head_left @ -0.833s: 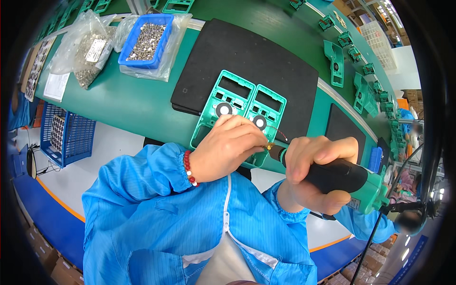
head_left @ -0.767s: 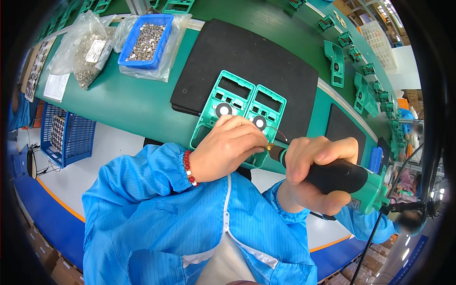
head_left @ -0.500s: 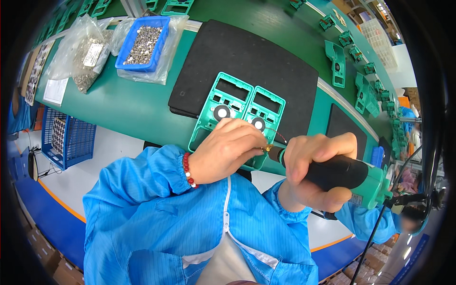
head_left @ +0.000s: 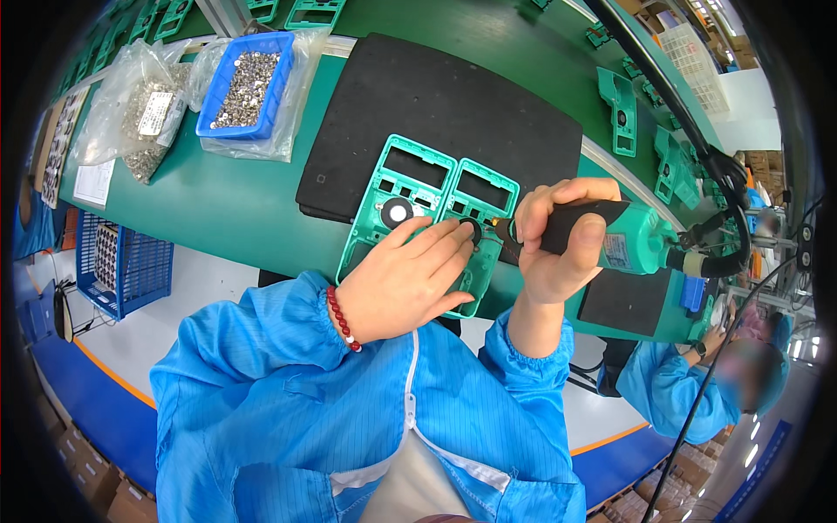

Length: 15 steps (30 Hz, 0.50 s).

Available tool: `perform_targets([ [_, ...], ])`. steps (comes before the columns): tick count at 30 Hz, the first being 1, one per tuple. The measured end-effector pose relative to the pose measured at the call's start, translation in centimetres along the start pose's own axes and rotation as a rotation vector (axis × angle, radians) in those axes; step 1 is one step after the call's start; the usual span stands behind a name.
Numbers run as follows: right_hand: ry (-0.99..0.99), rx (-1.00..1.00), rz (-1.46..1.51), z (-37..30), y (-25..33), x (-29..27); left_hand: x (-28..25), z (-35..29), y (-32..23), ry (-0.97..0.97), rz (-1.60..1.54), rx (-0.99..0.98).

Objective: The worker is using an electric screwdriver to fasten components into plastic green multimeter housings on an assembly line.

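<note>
Two green plastic housings stand side by side, the left housing (head_left: 423,184) and the right housing (head_left: 481,277), overlapping the near edge of a black mat (head_left: 436,96). Each carries a round black speaker; the left speaker (head_left: 397,213) has a white centre, while fingers partly cover the right speaker (head_left: 472,228). My left hand (head_left: 405,275) lies across both housings, fingers stretched out and thumb apart, fingertips at the right speaker. Gripped in my right hand (head_left: 551,272) is an electric screwdriver (head_left: 635,240) with a black grip and green body. Its brassy tip points left, beside the right speaker.
Small metal parts fill a blue tray (head_left: 209,131) and a clear bag (head_left: 144,131) at the left. A blue crate (head_left: 131,266) stands below the bench. Beyond the mat, green parts lie on a belt (head_left: 488,35). A thick cable (head_left: 739,231) and a co-worker's sleeve (head_left: 658,383) are at right.
My left fingers have spread from a pinch near the screwdriver tip to lie flat on the housings. My right hand has raised the screwdriver away from me and levelled it.
</note>
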State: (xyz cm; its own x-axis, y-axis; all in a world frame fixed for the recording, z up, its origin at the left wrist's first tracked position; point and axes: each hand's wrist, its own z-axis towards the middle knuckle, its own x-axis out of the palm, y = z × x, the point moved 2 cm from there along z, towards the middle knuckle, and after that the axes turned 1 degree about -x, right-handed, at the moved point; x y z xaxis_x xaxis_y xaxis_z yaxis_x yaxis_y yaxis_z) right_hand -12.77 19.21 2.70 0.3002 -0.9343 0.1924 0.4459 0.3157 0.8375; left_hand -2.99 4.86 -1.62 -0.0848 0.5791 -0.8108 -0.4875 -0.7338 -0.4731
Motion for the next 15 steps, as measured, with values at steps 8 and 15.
perform_targets([
  [8, 0.001, 0.027, -0.009, -0.02, -0.49, -0.01, 0.10, -0.04, 0.14, -0.008, -0.004, -0.006],
  [15, 0.088, 0.046, -0.016, 0.30, -0.74, -0.15, 0.13, 0.05, -0.02, 0.002, 0.012, -0.016],
])
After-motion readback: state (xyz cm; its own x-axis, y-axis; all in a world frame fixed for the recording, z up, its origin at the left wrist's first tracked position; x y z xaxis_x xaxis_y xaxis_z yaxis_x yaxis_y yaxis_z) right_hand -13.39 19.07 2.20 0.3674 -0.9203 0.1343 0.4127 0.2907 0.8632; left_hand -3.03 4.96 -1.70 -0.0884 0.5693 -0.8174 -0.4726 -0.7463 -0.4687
